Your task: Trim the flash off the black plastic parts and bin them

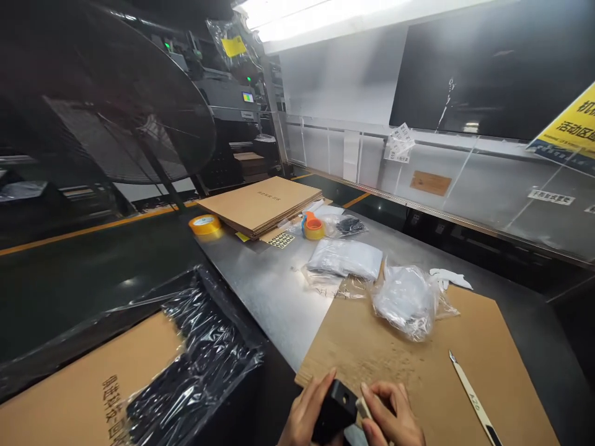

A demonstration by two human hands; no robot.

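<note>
At the bottom centre, my left hand (pixel 301 414) is closed around a black box-shaped part (pixel 335 410) with a small hole in one face. My right hand (pixel 396 414) pinches a small beige block (pixel 363 409) right beside the part; whether the two touch is hard to see. Both hands are over the near edge of a brown cardboard sheet (pixel 437 371), which has dark crumbs scattered on it. To the right, a craft knife with a pale handle (pixel 471 393) lies on the sheet.
Clear bags of white items (pixel 346 259) lie beyond the sheet, near a white glove (pixel 450 277). Farther back are a tape dispenser (pixel 313 228), stacked cardboard (pixel 264 201) and a tape roll (pixel 205 225). A bin lined with black plastic (pixel 199 347) stands left; behind it, a large fan (pixel 139 118).
</note>
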